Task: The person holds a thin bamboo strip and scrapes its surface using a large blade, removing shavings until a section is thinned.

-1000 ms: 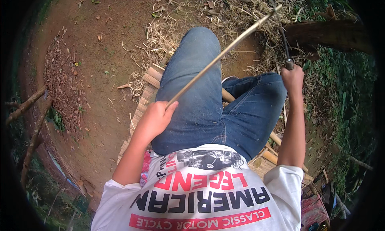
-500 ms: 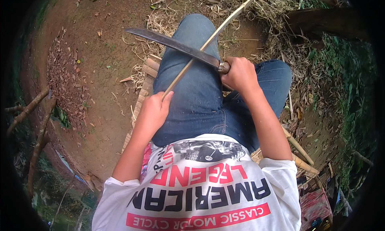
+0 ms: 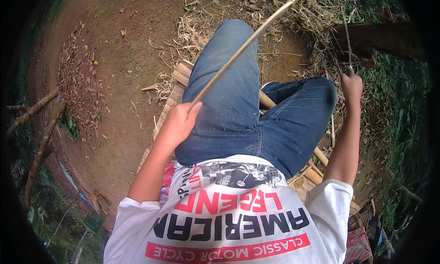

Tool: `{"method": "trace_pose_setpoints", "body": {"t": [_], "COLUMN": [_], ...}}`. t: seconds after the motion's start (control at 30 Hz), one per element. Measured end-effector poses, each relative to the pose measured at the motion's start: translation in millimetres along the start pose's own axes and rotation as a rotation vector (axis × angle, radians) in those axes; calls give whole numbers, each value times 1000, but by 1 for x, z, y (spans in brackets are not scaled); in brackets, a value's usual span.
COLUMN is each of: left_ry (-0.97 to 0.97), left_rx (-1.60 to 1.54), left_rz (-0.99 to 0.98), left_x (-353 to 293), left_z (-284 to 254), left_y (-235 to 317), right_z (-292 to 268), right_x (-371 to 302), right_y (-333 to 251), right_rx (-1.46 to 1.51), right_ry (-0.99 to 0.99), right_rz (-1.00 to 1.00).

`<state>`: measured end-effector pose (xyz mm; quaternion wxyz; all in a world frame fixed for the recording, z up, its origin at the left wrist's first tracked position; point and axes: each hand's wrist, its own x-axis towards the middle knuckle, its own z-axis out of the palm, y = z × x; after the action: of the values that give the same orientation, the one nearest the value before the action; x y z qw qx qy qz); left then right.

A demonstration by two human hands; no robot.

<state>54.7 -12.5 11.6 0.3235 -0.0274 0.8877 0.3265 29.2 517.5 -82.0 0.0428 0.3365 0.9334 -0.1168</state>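
Note:
A long, pale bamboo strip (image 3: pixel 243 49) slants up across my left thigh, and its far end runs out past the top edge of the view. Its near end is gripped in my left hand (image 3: pixel 179 122), thumb pressed along the strip. Out to the right, beyond my bent knee, my right hand (image 3: pixel 352 87) is wrapped round the handle of a machete (image 3: pixel 348 44). The blade points away from me and shows almost edge-on, as a thin dark line. Blade and strip are well apart.
I sit on a bamboo-slat bench (image 3: pixel 172 99). Curly shavings (image 3: pixel 195 34) litter the soil in front and to the right. A dark log (image 3: pixel 380 38) lies at the far right, close to the machete. Branches (image 3: pixel 41 147) stand at the left.
My right hand has swung the machete off the bamboo strip, out to the right and away from my thigh. The strip's far part has shifted slightly right; my left hand keeps its grip.

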Motion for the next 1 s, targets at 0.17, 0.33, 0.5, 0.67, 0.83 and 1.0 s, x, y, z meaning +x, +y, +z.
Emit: {"method": "trace_pose_setpoints", "body": {"t": [0.17,0.33,0.5,0.67,0.83,1.0], "left_ry": [-33,-104,-163,-129,-142,-155], "left_rx": [-34,-54,-65,-110,-133,-100], "left_rz": [-8,-31,-56,-22,-18,-39], "left_x": [8,10,13,13,15,15], "left_z": [4,-3,-9,-8,-6,-7], "left_y": [8,4,4,2,-2,-8], "right_z": [-21,-2,-10,8,11,8], "right_x": [-69,-130,-152,-135,-113,-85], "right_y": [-9,-80,-176,-207,-204,-175], "right_rx": [279,562,365,130,43,-48], "right_ry": [-99,-150,-442,-539,-505,-371], "right_rz": [84,-160,-389,-520,-566,-465]}}
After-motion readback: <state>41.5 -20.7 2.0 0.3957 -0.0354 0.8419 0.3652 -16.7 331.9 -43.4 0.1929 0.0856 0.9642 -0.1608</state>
